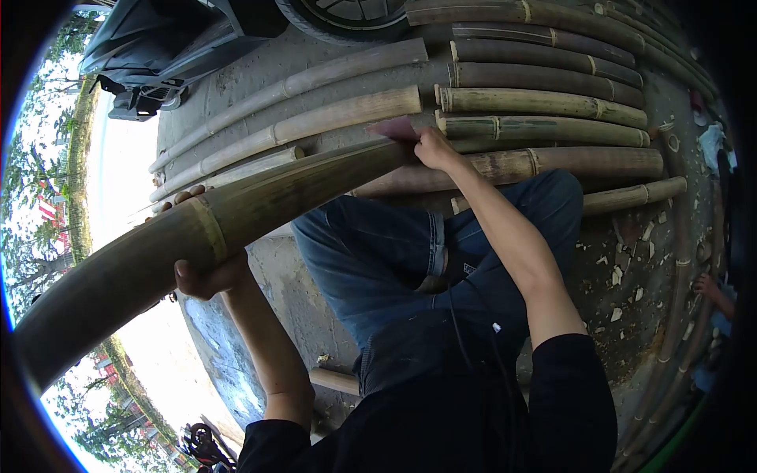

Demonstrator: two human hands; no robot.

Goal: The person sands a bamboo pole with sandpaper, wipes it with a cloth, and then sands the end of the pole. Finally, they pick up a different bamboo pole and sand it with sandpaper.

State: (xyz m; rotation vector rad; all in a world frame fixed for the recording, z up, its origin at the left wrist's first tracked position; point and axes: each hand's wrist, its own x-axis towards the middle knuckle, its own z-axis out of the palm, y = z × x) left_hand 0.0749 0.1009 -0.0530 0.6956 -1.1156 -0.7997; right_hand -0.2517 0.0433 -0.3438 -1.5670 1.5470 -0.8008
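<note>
A thick bamboo pole [268, 197] slants across the view, raised off the ground from lower left to upper middle. My left hand [211, 274] is wrapped round it from below, close to a pale node ring, and its fingertips show over the far side. At the pole's far end, my right hand [435, 150] is closed on a reddish-brown piece of sandpaper [397, 128], which lies over the bamboo's surface. Part of the sandpaper is hidden under the fingers.
Cut bamboo poles [544, 98] lie in rows on the concrete floor ahead. A parked motorbike [181, 47] stands at upper left. Bamboo chips [617, 276] litter the ground at right. Another person's hand [704, 285] shows at the far right edge, near long poles.
</note>
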